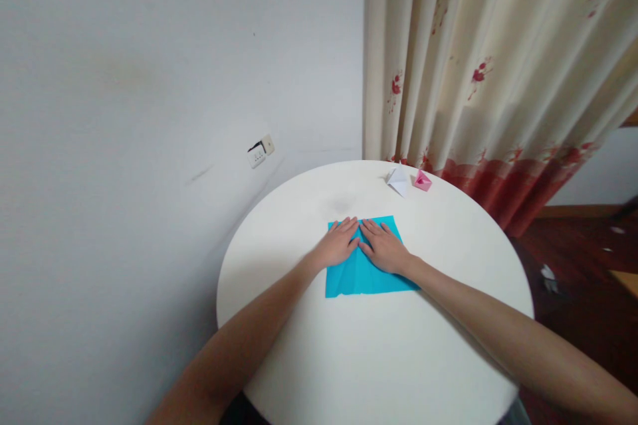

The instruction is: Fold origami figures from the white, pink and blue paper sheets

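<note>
A sheet of bright blue paper point(366, 279) lies on the round white table, with faint creases running across it and a slightly uneven near edge. My left hand point(339, 243) rests flat on its left part, fingers stretched toward the far edge. On the right part lies my right hand point(383, 246), also flat with fingers extended. The two thumbs come close together near the middle of the sheet. Neither hand grips anything; the paper under the palms is hidden.
Near the far edge of the white table point(299, 339) stand a folded white paper piece point(397, 180) and a folded pink paper piece point(423, 180). A flowered curtain point(428, 66) hangs behind. On the wall at left is a socket point(256, 157).
</note>
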Motion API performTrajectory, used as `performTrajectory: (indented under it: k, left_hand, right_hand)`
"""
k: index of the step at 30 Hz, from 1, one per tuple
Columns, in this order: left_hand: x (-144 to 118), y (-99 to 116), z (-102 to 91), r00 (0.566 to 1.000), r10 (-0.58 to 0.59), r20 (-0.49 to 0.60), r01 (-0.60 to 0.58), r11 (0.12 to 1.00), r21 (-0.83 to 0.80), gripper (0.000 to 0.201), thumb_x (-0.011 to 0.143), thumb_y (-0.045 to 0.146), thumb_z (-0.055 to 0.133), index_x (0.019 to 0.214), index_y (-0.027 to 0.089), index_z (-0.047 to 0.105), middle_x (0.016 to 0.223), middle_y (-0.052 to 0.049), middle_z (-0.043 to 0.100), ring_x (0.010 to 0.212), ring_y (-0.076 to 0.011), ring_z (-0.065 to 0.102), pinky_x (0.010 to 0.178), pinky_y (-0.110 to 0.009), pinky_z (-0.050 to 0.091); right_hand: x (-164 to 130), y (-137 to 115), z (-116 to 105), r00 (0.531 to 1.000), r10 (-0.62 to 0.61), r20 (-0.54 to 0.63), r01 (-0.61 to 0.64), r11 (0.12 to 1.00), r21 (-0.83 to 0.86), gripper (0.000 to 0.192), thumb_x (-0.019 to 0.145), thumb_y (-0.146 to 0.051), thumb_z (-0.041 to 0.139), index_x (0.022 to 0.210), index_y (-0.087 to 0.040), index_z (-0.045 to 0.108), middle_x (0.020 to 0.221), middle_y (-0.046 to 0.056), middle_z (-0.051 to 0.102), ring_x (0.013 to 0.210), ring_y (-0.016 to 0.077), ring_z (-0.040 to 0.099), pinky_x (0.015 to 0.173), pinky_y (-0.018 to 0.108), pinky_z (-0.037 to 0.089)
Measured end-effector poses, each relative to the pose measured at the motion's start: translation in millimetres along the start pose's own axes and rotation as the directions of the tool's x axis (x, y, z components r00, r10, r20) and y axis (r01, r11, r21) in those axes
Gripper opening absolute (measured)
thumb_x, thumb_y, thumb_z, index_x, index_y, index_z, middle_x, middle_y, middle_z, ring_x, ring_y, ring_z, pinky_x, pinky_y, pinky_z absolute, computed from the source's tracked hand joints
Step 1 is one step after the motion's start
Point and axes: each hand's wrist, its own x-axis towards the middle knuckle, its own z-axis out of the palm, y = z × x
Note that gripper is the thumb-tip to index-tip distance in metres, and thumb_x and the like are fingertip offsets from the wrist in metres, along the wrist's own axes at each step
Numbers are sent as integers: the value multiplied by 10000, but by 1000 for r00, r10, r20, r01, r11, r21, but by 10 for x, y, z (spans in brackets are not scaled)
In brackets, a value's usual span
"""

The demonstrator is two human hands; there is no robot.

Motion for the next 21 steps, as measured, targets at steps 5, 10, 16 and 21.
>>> performTrajectory:
  k: [5,10,16,21]
  left_hand:
    - [7,-11,18,1000,1,2,-1,1000,0,562,996,406,270,1499,157,305,1586,-103,255,1478,-256,185,1193,-484,146]
    - [16,-55,64,1000,10,-16,-11,1000,-17,576,999,438,261,1509,173,284,1590,-93,248,1477,-250,191,1194,-478,143]
    - [15,-73,80,999,16,-30,-17,1000,-20,585,999,450,258,1512,171,277,1590,-92,249,1477,-249,187,1193,-472,147]
    - [17,-66,72,1000,21,-22,-21,1000,-11,580,1000,447,255,1510,172,282,1590,-95,251,1479,-251,182,1191,-476,149]
  right_hand:
    - [13,41,7,999,35,-12,-35,999,-8,624,994,-463,284,1507,-109,313,1573,130,281,1460,276,229,1171,490,184]
    - [26,95,32,996,79,-28,-80,997,-21,620,992,-456,295,1495,-96,333,1574,139,274,1462,273,222,1173,470,179]
    - [21,98,26,995,88,-39,-89,995,-35,608,994,-446,297,1487,-92,347,1572,141,283,1458,274,231,1172,464,177]
    - [21,99,23,996,86,-38,-87,995,-38,608,996,-450,295,1490,-101,340,1573,140,282,1459,269,229,1169,463,183]
